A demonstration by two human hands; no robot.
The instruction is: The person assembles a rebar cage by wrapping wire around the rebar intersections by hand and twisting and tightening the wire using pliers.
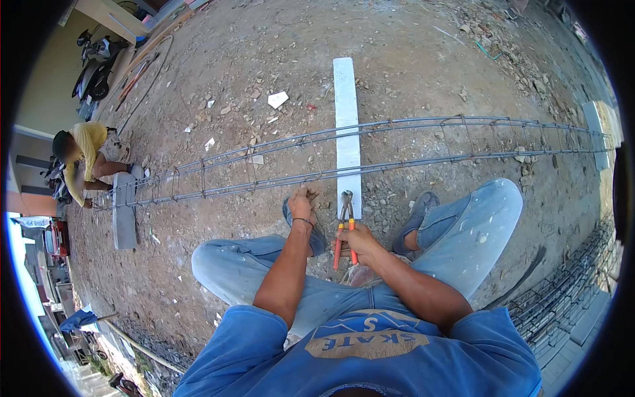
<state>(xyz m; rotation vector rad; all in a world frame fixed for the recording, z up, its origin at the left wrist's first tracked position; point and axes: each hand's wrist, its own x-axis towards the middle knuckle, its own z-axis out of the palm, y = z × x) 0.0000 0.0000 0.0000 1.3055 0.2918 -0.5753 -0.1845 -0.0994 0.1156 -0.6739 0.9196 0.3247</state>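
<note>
My right hand [358, 242] grips a pair of pincers [338, 253] by its red and orange handles. The metal jaws point away from me, over the near end of a long pale plank or block [346, 99]. My left hand [303, 202] is left of the pincers, its fingers curled together just below the near bars; whatever they may hold is too small to make out. A long rebar cage [278, 180] with thin stirrups runs across in front of me, resting over the pale block. Neither hand clearly touches the cage.
At the cage's left end, a co-worker [92, 142] in a yellow top bends beside a grey block [124, 225]. Another pale block [595, 132] supports the right end. More rebar cages [562, 298] lie at lower right. Rubble covers the dirt ground. A motorbike [96, 69] stands at upper left.
</note>
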